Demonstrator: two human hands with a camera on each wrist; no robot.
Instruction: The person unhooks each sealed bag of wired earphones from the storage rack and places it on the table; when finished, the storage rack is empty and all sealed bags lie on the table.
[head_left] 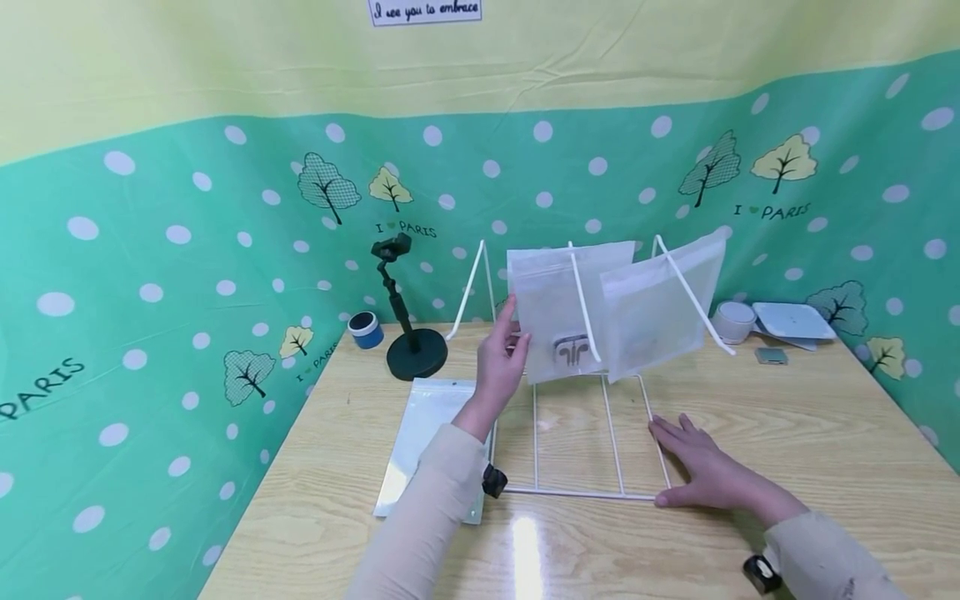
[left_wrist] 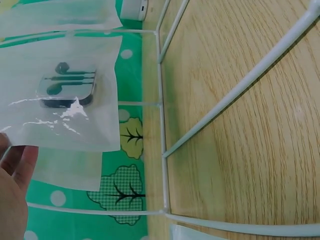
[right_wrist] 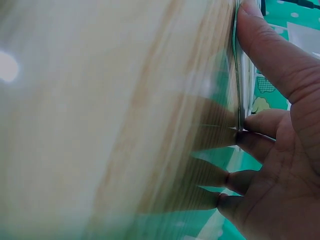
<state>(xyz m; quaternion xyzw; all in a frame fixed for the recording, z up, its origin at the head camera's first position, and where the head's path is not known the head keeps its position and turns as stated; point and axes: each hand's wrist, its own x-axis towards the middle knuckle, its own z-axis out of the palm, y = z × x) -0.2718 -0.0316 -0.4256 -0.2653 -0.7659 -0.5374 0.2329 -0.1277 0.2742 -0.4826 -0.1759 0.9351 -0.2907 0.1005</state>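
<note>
My left hand [head_left: 501, 362] pinches the left edge of a translucent zip bag [head_left: 542, 292], which hangs in a white wire rack [head_left: 577, 493]. Through the plastic of that bag, earphones [left_wrist: 70, 82] in a case show in the left wrist view. A second frosted bag [head_left: 663, 304] leans in the rack, tilted, just right of the first. At the rack's right side, my right hand [head_left: 697, 467] rests on the table with its fingers spread and touches the base wire. In the right wrist view those fingers and thumb [right_wrist: 272, 45] lie along the table surface.
A flat clear-and-white bag [head_left: 431, 425] lies left of the rack, partly under my left sleeve. Behind it stand a black stand [head_left: 416, 354] and a blue jar [head_left: 365, 330]. A white roll [head_left: 733, 322], white tray [head_left: 793, 321] and small grey packet [head_left: 771, 356] sit back right.
</note>
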